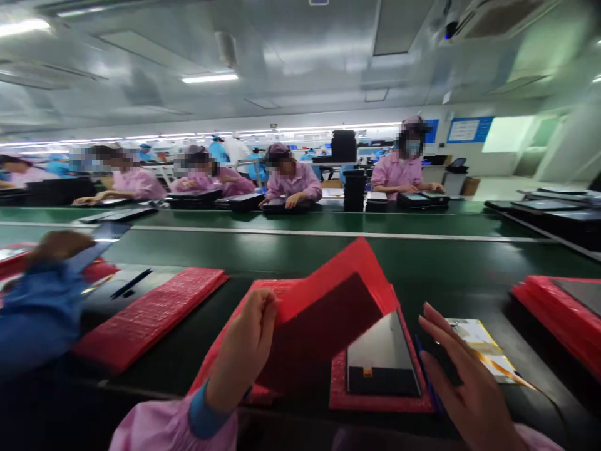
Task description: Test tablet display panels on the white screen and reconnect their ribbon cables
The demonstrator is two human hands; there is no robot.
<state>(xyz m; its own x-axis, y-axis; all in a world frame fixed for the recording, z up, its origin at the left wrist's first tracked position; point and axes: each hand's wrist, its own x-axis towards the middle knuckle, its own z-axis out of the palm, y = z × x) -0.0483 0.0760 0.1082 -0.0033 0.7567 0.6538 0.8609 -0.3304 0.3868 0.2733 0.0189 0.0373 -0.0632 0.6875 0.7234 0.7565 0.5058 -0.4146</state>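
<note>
My left hand is closed on the edge of a red bubble-wrap bag and lifts its flap up off the bench. Under the raised flap lies a flat dark screen panel on red wrap. My right hand is open with fingers stretched out, hovering at the panel's right edge. A blue pen-like thing lies along that edge, under the fingers.
A yellow-white printed sheet lies right of my right hand. More red wrap lies to the left and a red stack to the right. A co-worker's blue sleeve reaches in at left. Several people in pink sit across the green conveyor.
</note>
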